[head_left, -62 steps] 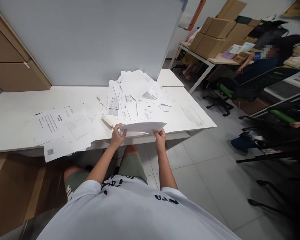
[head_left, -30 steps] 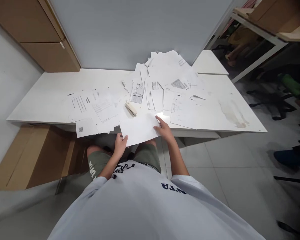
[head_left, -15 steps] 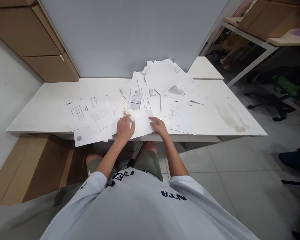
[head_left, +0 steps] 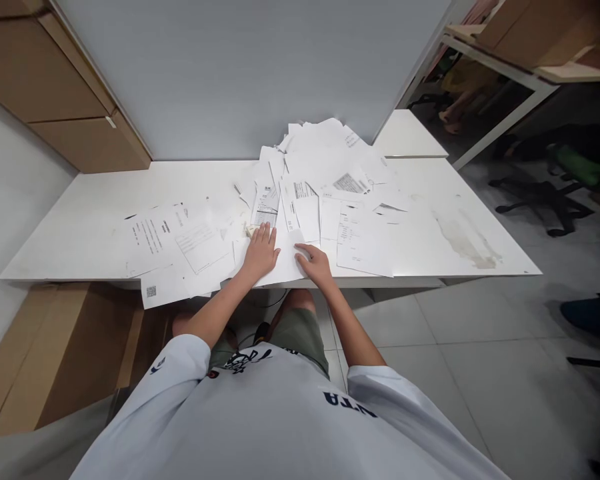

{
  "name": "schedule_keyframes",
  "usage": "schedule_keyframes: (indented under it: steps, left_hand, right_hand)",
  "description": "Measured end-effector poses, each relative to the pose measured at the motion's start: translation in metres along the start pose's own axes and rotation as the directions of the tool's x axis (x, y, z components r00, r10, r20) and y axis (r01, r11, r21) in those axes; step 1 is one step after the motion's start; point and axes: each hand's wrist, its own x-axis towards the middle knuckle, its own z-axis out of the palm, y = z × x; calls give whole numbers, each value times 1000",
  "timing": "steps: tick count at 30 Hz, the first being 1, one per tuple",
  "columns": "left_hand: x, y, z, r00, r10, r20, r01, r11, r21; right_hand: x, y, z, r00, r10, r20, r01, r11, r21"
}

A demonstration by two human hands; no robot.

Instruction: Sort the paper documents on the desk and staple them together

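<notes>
My left hand (head_left: 262, 254) lies flat on a white sheet of paper (head_left: 287, 265) near the table's front edge, its fingers stretched forward. A small cream-coloured block (head_left: 251, 231) shows just beyond its knuckles, partly hidden by the hand. My right hand (head_left: 315, 265) rests at the right side of the same sheet, with thumb and forefinger apart and the other fingers curled under. Nothing shows between them. Ahead of my left fingertips lies a printed slip (head_left: 267, 205).
A heap of papers (head_left: 325, 157) leans against the grey panel (head_left: 260, 80). Printed sheets (head_left: 153, 233) spread to the left, one overhanging the front edge. Another printed sheet (head_left: 365, 243) lies right of my hands. Cardboard boxes (head_left: 75, 143) stand at the left; a stain marks the white table (head_left: 420, 247).
My left hand has moved slightly right and flattened onto the sheet, away from around the block, which is now more covered. My right hand's thumb and forefinger have parted a little. The view has shifted slightly.
</notes>
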Motion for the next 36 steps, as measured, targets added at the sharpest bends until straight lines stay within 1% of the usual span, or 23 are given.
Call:
schedule_keyframes:
  steps: [7,11,16,19,25,36]
  left_hand:
    - [2,2,-1,1000,-31,-2,31,999,-18]
    - [2,2,0,1000,-29,8,29,999,-13]
    - [1,3,-1,1000,-26,-4,27,999,40]
    - [0,4,-3,1000,-21,11,20,997,79]
    - [-2,5,-7,1000,-22,20,20,994,104]
    - [-2,2,-1,1000,-18,3,18,994,107]
  right_hand:
    - [-4,-2,2,1000,-18,-22,18,1000,-7]
    - [-4,-2,1,1000,-13,-27,13,1000,-7]
    - [-4,-4,0,1000,-12,-5,12,999,-30]
    - [-4,-4,0,1000,-22,-6,21,999,-30]
    - [-5,-5,0,1000,-20,9,21,998,-52]
    - [-6,-5,1,1000,-12,-13,11,998,-58]
